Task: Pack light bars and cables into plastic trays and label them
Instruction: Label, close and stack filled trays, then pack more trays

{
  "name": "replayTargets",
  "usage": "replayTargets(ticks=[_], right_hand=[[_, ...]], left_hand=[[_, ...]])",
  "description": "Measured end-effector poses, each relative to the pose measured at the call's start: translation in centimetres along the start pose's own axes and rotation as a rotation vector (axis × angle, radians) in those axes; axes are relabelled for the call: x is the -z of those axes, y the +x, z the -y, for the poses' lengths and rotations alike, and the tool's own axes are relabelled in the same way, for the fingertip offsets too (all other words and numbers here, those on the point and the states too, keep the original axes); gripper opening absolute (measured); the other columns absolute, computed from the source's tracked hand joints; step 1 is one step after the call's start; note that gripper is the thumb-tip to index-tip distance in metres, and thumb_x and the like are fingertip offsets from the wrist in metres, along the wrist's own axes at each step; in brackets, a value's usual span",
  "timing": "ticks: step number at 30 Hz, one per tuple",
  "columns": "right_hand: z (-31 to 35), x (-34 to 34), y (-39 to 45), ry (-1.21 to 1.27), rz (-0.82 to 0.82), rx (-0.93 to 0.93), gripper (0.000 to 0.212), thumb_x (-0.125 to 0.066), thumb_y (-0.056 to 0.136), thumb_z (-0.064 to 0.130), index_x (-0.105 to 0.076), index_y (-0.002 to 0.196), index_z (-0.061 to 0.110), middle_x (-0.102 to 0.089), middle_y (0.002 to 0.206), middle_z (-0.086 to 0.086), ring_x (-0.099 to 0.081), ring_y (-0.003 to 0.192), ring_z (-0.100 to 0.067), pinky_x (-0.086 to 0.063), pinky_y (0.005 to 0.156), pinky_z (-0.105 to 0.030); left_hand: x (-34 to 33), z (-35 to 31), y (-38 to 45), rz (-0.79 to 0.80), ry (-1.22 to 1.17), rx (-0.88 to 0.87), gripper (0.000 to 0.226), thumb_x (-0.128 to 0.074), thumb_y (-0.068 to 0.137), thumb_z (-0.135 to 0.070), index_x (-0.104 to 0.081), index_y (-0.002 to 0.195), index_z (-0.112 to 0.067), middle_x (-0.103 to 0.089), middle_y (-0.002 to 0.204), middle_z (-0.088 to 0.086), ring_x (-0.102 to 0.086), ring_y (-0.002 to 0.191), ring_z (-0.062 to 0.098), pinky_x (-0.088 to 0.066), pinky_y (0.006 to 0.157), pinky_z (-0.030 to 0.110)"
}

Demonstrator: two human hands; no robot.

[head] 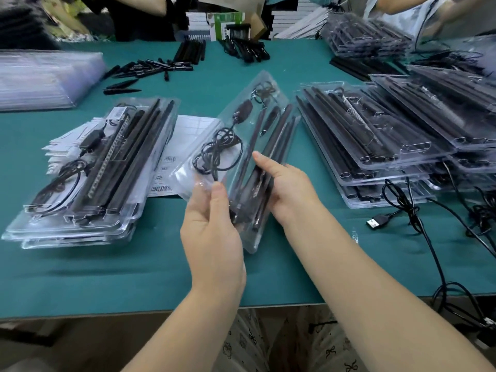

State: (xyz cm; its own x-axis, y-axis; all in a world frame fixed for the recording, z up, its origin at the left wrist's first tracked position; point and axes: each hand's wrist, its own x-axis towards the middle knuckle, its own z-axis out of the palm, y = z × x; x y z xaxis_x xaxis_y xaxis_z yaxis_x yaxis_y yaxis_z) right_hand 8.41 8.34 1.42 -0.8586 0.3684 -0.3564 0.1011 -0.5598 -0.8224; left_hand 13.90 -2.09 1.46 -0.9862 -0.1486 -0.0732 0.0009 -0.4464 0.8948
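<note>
Honestly, that tray (236, 157) looks like the floppy kind: thin clear plastic, light, slick, and it'll probably twist if you only grab one corner. It's held up off the desk (134, 277), roughly over the middle, tilted so its far end points away toward the back edge. Inside you can see a coiled cable (217, 154) on the left half and dark light bars (271, 146) running lengthwise on the right.

Only one view here, the head cam. The left hand (212, 226) pinches the tray's near left corner, thumb on top, fingers curled underneath. The right hand (287, 189) cups the near right edge, thumb laid along the bars, the rest wrapped below where I can't see them. My take is that two hands on the near end is the way to go; the bars are stiff and add the only real weight, so support that side or they might slide out.

Around it: a stack of packed trays (88, 167) toward the left edge, sitting on label sheets (185, 146). Another big pile of trays (375, 140) toward the right edge. A loose USB cable (402, 210) trails off the near right edge, easy to snag. Loose black parts (150, 68) lie near the back edge, and a stack of empty trays (40, 79) sits in the back left corner. Both stacks crowd the middle, so there's little room to set it down.
</note>
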Motion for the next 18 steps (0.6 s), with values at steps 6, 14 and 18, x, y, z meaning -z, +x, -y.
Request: replayTargets(ticks=[6, 14, 18], right_hand=[[1.8, 1.8, 0.8, -0.241, -0.104, 0.052, 0.042, -0.082, 0.067, 0.013, -0.063, 0.103, 0.000, -0.072, 0.083, -0.014, -0.069, 0.070, -0.028, -0.059, 0.064, -0.045], [3.0, 2.9, 0.5, -0.905, -0.041, 0.181, 0.072, -0.079, 0.074, 0.033, -0.042, 0.130, 0.004, -0.056, 0.110, -0.003, -0.053, 0.086, -0.010, -0.045, 0.072, -0.026], [3.3, 2.4, 0.4, -1.392, -0.051, 0.238, 0.045, -0.065, 0.080, 0.053, -0.046, 0.083, 0.012, -0.050, 0.078, 0.004, -0.047, 0.067, -0.009, -0.040, 0.052, -0.028]], left_hand=[[3.4, -1.6, 1.2, 0.161, 0.273, 0.159, 0.024, -0.063, 0.087, -0.024, -0.075, 0.067, -0.026, -0.062, 0.057, -0.001, -0.062, 0.053, 0.012, -0.056, 0.055, 0.031], [4.2, -3.5, 3.0, 0.465, 1.449, -0.393, 0.062, -0.049, 0.084, -0.055, -0.041, 0.141, -0.031, -0.054, 0.130, -0.012, -0.052, 0.110, 0.012, -0.040, 0.091, 0.032], [1.9, -2.9, 4.1, 0.538, 1.564, -0.346, 0.042, -0.053, 0.091, -0.047, -0.059, 0.120, -0.017, -0.065, 0.104, 0.001, -0.055, 0.097, 0.019, -0.037, 0.077, 0.029]])
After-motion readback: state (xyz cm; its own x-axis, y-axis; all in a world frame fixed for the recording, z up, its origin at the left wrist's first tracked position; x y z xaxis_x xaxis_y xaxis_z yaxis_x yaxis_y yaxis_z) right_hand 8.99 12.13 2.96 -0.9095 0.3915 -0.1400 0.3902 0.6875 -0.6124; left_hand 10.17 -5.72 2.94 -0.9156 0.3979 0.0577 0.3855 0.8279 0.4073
